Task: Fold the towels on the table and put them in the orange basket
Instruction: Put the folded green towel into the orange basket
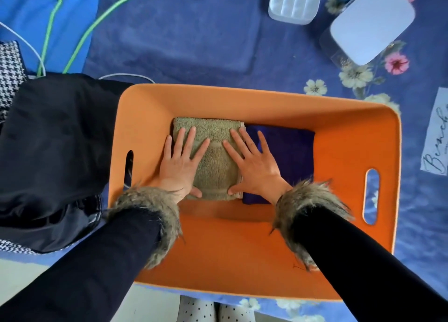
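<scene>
Both hands are in the orange basket [254,98], flat on the folded green towel [215,161]. Left hand [180,162] has fingers spread and straight, pressing the towel's left edge, thumb at the near corner. Right hand [252,166] is the same on the right side, its outer fingers spilling onto the purple towel [288,156] just beside it. Nothing pinched — palms down only.

Location: green towel lies on the basket floor in the far-left part, touching the far wall; purple one is to its right, the edges meeting or slightly overlapped, can't tell which.

Risks, as I read them:
- Lifting the hands off unevenly could drag the top layer and open the fold; layered edges already show at the near right corner.
- The fur cuffs [150,215] hang close to the towel and could snag the terry loops.
- Pressing sideways would push the green towel over the purple one and skew the row.

Orientation: the green towel's long axis runs near-to-far, away from the person, across the basket's length. The woven band crosses it left-right. It's close to square with the walls, lying flat.

Basket sits on the blue floral tabletop [194,42].
</scene>
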Available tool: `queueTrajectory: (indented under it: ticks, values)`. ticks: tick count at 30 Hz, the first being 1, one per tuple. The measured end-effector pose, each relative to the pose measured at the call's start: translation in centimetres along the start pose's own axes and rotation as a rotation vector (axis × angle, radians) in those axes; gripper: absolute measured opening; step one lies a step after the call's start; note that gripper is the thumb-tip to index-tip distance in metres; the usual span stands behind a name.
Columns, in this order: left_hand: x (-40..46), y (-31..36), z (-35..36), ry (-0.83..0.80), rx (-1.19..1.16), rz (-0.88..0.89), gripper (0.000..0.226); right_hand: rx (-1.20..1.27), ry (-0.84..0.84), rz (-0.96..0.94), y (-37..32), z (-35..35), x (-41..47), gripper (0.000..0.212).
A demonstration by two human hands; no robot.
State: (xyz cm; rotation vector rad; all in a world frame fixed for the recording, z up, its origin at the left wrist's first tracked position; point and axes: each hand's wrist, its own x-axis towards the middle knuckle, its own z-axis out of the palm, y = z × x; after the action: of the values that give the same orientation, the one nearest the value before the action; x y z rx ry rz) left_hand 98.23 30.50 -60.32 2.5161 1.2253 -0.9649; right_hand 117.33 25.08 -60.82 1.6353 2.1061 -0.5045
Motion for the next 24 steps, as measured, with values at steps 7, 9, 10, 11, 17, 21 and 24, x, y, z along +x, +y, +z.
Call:
queueTrajectory:
  ticks: [7,9,10,11,17,21,24]
  values:
    - [-4.2,0.6,-4.5,-0.042,-0.381,0.004,0.100,0.472,-0.070,0.073,-1.0,-4.8,-3.9,0.081]
    - [-7.3,0.9,-6.1,0.092,-0.559,-0.012,0.082,0.552,-0.051,0.086,-1.5,-7.0,-6.1,0.069]
    - [-9.0,0.9,-6.9,0.179,-0.652,-0.024,0.074,0.567,-0.032,0.091,-1.7,-8.3,-7.2,0.064]
    - [-10.9,0.9,-7.8,0.268,-0.729,-0.038,0.067,0.580,-0.009,0.096,-2.0,-9.6,-8.3,0.061]
    - [-22.2,-2.1,-11.9,0.598,-0.793,-0.153,0.053,0.535,0.160,-0.020,-6.1,-18.9,-13.0,0.060]
    - [-30.5,-5.6,-12.1,0.718,-0.758,-0.324,0.058,0.414,0.287,-0.208,-12.4,-25.1,-14.8,0.063]
    - [-37.2,-8.6,-10.7,0.785,-0.693,-0.469,0.060,0.362,0.351,-0.332,-18.6,-28.7,-16.0,0.067]
